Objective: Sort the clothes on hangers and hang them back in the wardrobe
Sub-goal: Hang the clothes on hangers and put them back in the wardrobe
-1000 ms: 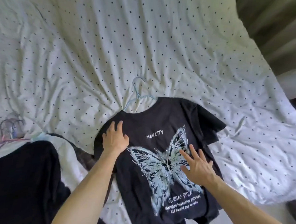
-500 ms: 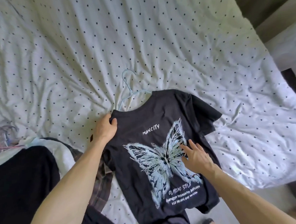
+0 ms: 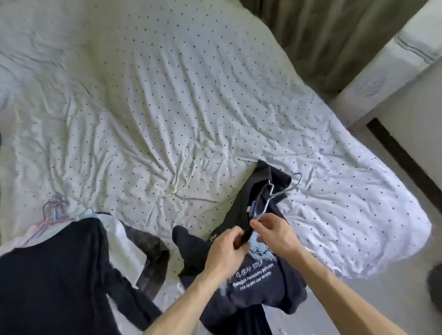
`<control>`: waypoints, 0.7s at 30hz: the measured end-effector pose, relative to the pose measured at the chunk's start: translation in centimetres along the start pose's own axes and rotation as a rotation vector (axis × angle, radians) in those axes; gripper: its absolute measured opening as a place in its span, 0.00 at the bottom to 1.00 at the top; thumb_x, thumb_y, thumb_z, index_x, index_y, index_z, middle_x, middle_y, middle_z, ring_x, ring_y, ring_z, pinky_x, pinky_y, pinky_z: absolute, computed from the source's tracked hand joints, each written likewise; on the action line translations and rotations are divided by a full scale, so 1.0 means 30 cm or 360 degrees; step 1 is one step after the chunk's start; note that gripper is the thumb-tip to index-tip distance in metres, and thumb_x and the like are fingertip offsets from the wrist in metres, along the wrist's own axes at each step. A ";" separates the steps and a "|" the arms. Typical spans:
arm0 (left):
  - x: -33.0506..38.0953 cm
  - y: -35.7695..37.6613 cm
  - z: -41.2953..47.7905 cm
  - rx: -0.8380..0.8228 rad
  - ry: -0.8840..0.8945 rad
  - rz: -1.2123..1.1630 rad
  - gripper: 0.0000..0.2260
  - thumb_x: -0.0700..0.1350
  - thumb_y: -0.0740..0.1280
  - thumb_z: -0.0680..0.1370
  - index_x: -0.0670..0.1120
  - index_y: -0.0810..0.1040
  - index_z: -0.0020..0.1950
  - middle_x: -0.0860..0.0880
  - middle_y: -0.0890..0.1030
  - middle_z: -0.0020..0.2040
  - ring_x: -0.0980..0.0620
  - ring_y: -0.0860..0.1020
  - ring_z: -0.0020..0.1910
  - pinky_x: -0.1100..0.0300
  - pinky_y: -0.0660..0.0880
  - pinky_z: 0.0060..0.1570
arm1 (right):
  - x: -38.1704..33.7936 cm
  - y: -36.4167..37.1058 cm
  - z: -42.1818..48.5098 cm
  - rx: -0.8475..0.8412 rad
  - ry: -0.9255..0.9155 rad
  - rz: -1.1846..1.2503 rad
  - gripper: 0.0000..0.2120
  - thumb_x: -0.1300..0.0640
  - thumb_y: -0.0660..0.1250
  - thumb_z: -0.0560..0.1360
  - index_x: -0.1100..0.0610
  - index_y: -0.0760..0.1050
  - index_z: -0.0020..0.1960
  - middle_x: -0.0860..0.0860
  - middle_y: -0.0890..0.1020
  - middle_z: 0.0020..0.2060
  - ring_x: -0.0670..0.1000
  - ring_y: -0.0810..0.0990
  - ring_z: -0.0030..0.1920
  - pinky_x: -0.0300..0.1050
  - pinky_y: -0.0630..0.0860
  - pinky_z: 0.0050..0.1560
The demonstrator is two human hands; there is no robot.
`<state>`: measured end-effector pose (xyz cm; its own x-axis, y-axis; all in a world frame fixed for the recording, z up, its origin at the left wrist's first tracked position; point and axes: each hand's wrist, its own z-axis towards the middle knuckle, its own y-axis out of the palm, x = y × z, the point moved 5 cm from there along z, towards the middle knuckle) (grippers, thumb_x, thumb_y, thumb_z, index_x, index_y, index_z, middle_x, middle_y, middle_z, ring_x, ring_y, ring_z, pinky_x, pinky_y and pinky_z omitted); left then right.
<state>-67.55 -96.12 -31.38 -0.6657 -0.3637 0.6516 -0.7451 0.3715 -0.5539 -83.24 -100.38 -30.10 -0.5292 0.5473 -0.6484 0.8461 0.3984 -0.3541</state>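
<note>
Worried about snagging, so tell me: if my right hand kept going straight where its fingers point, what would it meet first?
The bunched T-shirt gripped by your left hand; the right hand, pinching the hanger, points left at it, almost touching. Depth is unclear.

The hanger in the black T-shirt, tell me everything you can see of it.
The hanger is thin pale blue-grey wire, seemingly metal. Its hook and neck stick out of the bunched black T-shirt, tilted toward the upper right over the dotted sheet. The right hand pinches its lower wire; the rest is hidden in the cloth.
</note>
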 end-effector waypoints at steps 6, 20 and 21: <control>0.285 0.233 -0.211 -0.0339 0.0333 0.0089 0.13 0.58 0.70 0.73 0.52 0.70 0.43 0.55 0.74 0.36 0.59 0.72 0.35 0.57 0.72 0.42 | 0.209 -0.265 -0.306 0.0323 -0.0076 0.0071 0.04 0.56 0.67 0.76 0.56 0.77 0.44 0.50 0.83 0.39 0.51 0.82 0.41 0.44 0.77 0.44; 1.316 0.634 -0.687 -0.0116 0.1978 0.0840 0.16 0.61 0.65 0.75 0.56 0.81 0.59 0.54 0.80 0.60 0.52 0.74 0.64 0.52 0.71 0.66 | 0.776 -0.855 -1.452 0.1364 -0.0219 -0.0254 0.05 0.57 0.62 0.82 0.48 0.74 0.53 0.41 0.77 0.50 0.44 0.78 0.50 0.39 0.77 0.52; 1.367 0.698 -0.758 -0.0266 0.2008 0.0900 0.11 0.60 0.65 0.75 0.57 0.83 0.50 0.57 0.82 0.51 0.55 0.76 0.57 0.54 0.74 0.60 | 0.818 -0.865 -1.528 0.1459 -0.0209 -0.0224 0.05 0.57 0.62 0.81 0.48 0.74 0.53 0.41 0.77 0.50 0.43 0.78 0.50 0.37 0.76 0.52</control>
<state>-109.55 -83.84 -4.47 -0.3192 0.8423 0.4343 -0.3169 0.3370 -0.8866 -121.12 -63.54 -5.92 -0.6661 0.4286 -0.6104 0.5250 -0.3118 -0.7919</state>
